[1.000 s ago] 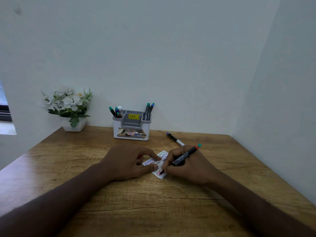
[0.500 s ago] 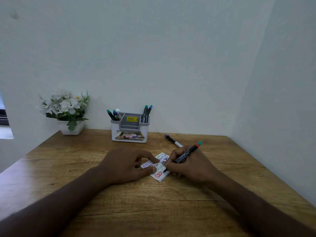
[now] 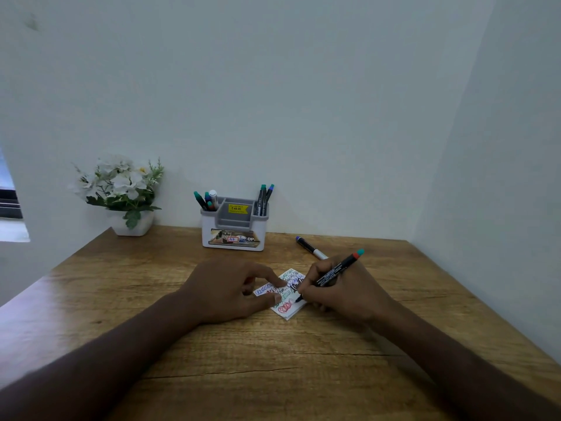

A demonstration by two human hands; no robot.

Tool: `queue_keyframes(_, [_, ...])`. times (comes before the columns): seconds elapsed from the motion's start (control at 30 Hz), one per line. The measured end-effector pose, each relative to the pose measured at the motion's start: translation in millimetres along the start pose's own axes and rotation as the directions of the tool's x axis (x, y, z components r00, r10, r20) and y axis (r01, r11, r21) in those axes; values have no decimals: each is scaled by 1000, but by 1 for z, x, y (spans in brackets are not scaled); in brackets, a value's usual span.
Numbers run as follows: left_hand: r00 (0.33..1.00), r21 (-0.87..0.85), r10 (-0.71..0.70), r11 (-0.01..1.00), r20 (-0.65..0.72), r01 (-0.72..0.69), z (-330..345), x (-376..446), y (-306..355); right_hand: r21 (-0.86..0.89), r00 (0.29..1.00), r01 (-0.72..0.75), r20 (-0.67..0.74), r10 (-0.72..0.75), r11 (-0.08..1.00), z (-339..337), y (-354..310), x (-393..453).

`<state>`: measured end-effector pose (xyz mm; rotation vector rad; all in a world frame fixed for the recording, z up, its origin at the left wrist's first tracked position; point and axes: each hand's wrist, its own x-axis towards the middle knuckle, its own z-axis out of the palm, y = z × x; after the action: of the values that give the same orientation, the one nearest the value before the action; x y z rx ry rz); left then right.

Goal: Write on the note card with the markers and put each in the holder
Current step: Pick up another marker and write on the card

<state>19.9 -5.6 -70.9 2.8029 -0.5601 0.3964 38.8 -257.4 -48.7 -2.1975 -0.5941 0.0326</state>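
— Hands first: what are yours doing?

— Your right hand (image 3: 343, 291) grips a black marker (image 3: 335, 270) in a writing hold, fingers curled round the barrel. Its tip touches the note card (image 3: 287, 305), and its far end, with a red band and a teal cap, tilts up and to the right. Your left hand (image 3: 226, 288) rests on the desk (image 3: 182, 360) just left of the card, with a fingertip and the thumb pressing down on the card's left part; those fingers lie fairly straight, and the hand grasps nothing.

— And the card itself?

— It lies flat on the desk between your two hands, turned at an angle. You can see scribbles on it in blue, green, red and a dark colour. The words are too small to read.

— Where is the holder?

— Your holder (image 3: 233, 227) stands at the back of the desk against the wall, well apart from the card. It is white with grey compartments. Several markers stand in its left compartment and two or three in its right; its middle one shows a yellow price sticker.

— Anything else on the desk?

— One more marker (image 3: 309, 250) lies loose on the desk, behind your right hand, with a blue cap at its far end. A white pot of white flowers (image 3: 121, 192) sits in the back left corner.
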Motion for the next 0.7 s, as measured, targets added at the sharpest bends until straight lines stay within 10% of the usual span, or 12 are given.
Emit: queue_keyframes(0.7, [1000, -5, -5, 1000, -11, 5, 1, 0, -1, 4, 1000, 6, 9, -6, 1000, 0, 3, 1])
